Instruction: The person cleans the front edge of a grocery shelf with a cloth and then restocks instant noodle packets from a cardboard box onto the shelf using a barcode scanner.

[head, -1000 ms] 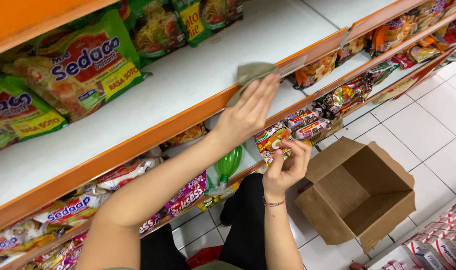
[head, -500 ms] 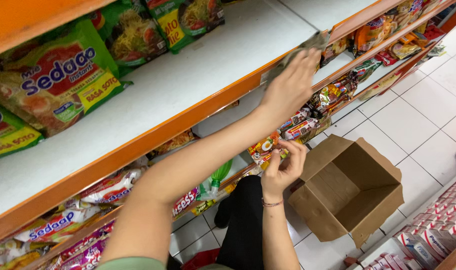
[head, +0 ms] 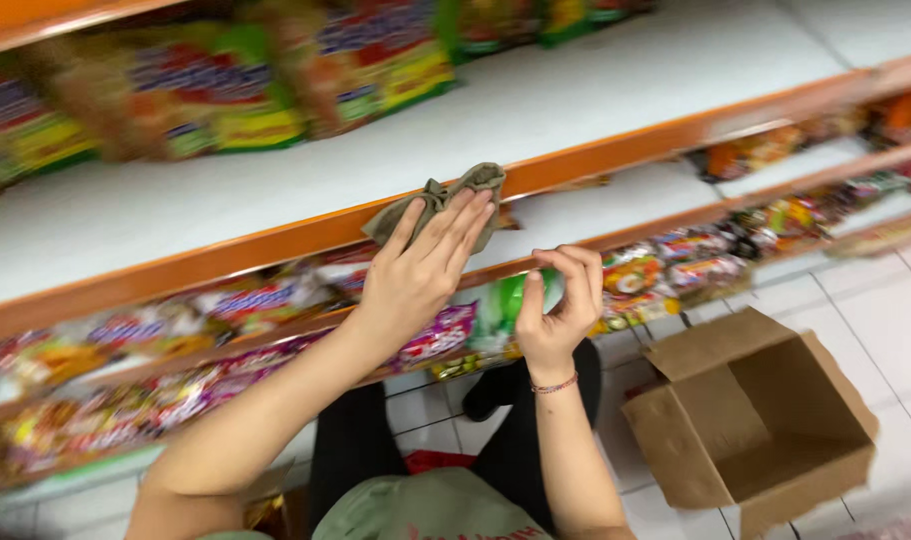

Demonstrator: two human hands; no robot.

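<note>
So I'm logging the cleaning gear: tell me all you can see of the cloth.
The cloth is small, olive-grey and soft-looking, crumpled into folds. It lies against the orange front edge of the white shelf, pressed there by the left hand, whose fingers spread over its lower part. The right hand does not touch it.

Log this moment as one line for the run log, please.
left hand: presses grey-green cloth on orange shelf edge | right hand: raised, fingers curled, contents unclear | open cardboard box on floor at right
</note>
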